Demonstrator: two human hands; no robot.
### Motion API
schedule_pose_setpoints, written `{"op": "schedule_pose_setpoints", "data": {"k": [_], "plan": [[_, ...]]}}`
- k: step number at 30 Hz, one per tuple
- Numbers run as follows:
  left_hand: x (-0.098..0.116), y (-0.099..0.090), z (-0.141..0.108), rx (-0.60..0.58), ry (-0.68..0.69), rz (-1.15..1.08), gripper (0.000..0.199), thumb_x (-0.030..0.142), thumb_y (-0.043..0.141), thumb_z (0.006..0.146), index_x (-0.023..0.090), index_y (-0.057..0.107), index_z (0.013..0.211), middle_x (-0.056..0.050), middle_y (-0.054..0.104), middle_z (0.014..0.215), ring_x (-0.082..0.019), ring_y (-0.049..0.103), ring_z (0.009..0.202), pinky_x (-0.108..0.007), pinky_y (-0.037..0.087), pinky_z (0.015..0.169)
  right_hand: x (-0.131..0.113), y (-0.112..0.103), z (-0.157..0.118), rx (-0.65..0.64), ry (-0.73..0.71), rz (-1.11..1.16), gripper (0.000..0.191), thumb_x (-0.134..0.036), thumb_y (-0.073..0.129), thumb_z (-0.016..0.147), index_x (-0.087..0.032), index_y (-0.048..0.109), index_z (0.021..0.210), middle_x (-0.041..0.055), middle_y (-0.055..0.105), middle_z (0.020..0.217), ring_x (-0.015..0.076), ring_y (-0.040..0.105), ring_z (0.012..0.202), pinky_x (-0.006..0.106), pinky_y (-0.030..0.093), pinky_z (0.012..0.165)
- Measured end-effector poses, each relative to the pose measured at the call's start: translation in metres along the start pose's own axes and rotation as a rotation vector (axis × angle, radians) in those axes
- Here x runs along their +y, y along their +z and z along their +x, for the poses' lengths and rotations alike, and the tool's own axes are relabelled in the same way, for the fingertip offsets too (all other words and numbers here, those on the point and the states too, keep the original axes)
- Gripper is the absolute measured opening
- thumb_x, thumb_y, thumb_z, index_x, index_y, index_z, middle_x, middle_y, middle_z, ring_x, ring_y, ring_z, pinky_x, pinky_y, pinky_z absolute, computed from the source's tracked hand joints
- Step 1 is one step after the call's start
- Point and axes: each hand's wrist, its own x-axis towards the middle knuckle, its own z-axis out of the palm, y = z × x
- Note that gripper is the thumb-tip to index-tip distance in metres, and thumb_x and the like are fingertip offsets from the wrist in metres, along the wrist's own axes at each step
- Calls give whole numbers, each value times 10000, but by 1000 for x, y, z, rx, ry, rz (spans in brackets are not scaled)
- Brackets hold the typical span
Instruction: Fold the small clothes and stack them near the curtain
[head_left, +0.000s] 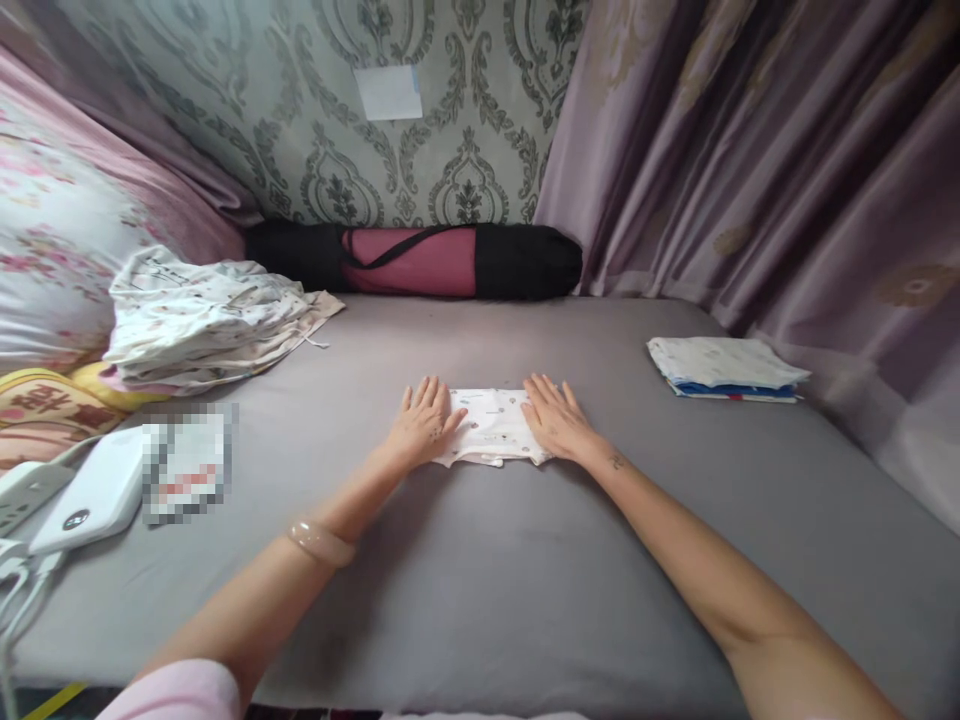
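A small white folded garment with a tiny scattered print lies flat on the grey sheet. My left hand rests palm down on its left edge, fingers stretched out and the thumb over the cloth. On the right edge lies my right hand, also flat, with its fingers spread. Part of each side of the garment is hidden beneath the hands. A pale bangle circles my left forearm.
At the right sits a stack of folded cloth. Loose printed clothes are heaped at the left. A black and dark-pink long bag lies along the wall. A white power bank and a power strip with cables are at the near left.
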Motion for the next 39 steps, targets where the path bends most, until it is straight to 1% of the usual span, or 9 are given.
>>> {"op": "schedule_pose_setpoints", "data": {"k": [4, 8, 12, 16, 21, 26, 30, 36, 39], "plan": [[11, -3, 2, 155, 98, 19, 653, 497, 170, 989, 94, 321, 1480, -129, 247, 1572, -258, 158, 1471, -464, 115, 1200, 1, 1, 0, 110, -104, 4, 637, -396, 154, 984, -39, 289, 1495, 132, 217, 1578, 214, 148, 1466, 410, 104, 1200], [7, 14, 5, 24, 46, -17, 666, 517, 172, 982, 95, 341, 1469, -146, 310, 1546, -280, 232, 1449, -469, 193, 1178, 9, 16, 1, 26, -91, 20, 661, -400, 143, 978, 2, 324, 1471, 173, 293, 1544, 236, 229, 1445, 406, 151, 1193], [-1, 24, 9, 12, 43, -27, 669, 526, 160, 980, 110, 323, 1477, -140, 296, 1553, -274, 213, 1455, -471, 187, 1178, 13, 21, 2, 12, -90, 23, 667, -405, 137, 976, 4, 325, 1470, 175, 289, 1545, 241, 226, 1446, 411, 141, 1195], [3, 14, 10, -4, 25, -39, 665, 527, 175, 980, 113, 327, 1478, -139, 293, 1554, -280, 212, 1455, -488, 189, 1174, 10, 11, 3, -20, -82, 53, 670, -409, 146, 977, 8, 300, 1479, 180, 268, 1552, 247, 212, 1450, 418, 148, 1193], [23, -1, 2, 102, 115, -29, 641, 488, 161, 994, 108, 301, 1492, -115, 286, 1558, -254, 178, 1467, -491, 108, 1196, -9, 9, 0, 88, -153, 76, 643, -414, 167, 987, -46, 266, 1505, 133, 228, 1576, 220, 169, 1462, 404, 143, 1196], [31, 9, -4, -22, 148, -53, 621, 466, 198, 997, 107, 293, 1495, -131, 278, 1558, -270, 200, 1459, -477, 164, 1186, -19, 26, -5, 78, -180, 34, 603, -362, 198, 984, -56, 313, 1490, 121, 284, 1559, 233, 205, 1452, 397, 155, 1193], [31, 6, -3, -83, 136, -103, 614, 453, 229, 995, 98, 286, 1493, -137, 252, 1567, -271, 167, 1465, -479, 133, 1190, -22, 19, -5, 41, -166, 15, 597, -350, 225, 981, -43, 324, 1483, 138, 294, 1553, 249, 217, 1448, 405, 166, 1189], [35, -16, 2, 99, -111, -366, 598, 396, 97, 1003, 99, 272, 1492, -119, 245, 1572, -227, 129, 1474, -493, 135, 1191, -54, 15, -1, 88, -190, 48, 607, -356, 216, 986, -31, 293, 1492, 150, 248, 1568, 232, 171, 1462, 398, 119, 1197], [25, -18, 4, 109, -202, -467, 599, 414, 105, 998, 121, 296, 1485, -110, 270, 1564, -224, 164, 1466, -478, 178, 1186, -65, 22, -2, 72, -181, 56, 621, -368, 223, 983, -9, 302, 1483, 166, 244, 1566, 243, 178, 1459, 386, 129, 1195]]}}
